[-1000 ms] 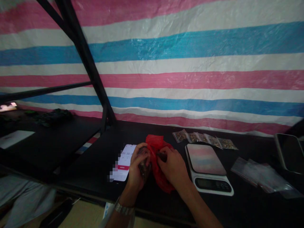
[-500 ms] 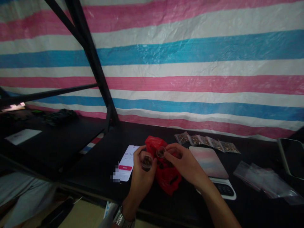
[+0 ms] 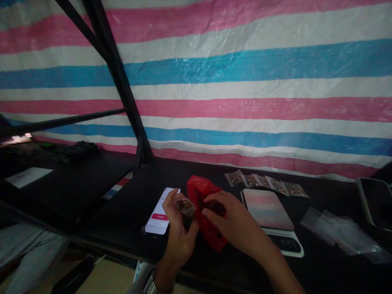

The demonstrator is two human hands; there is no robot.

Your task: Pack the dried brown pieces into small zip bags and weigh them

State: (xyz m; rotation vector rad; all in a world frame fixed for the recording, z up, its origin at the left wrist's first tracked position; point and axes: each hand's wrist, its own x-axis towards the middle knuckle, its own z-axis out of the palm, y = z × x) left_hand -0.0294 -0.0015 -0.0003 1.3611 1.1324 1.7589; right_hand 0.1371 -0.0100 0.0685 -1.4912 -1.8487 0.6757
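Note:
My left hand (image 3: 180, 232) is closed around a small clear plastic bag (image 3: 185, 207), its mouth open and brown bits inside that look like small metal pieces. Just to the right, a crumpled red plastic bag (image 3: 200, 185) lies open on the black table. The fingers of my right hand (image 3: 234, 218) are curled at its mouth, the fingertips partly inside among dark contents. What those fingers hold is hidden; the small clear cup seen earlier does not show now.
A phone (image 3: 157, 222) with a lit timer lies left of my hands. To the right stands a small digital scale (image 3: 268, 208). Behind it lie several filled clear bags (image 3: 277, 185). Flat clear bags (image 3: 346, 232) and a dark-screened device (image 3: 376, 202) are at far right.
My right hand has moved down and left into the mouth of the red bag, and the small clear cup has gone out of sight. My left hand has tilted the clear bag and shifted slightly left.

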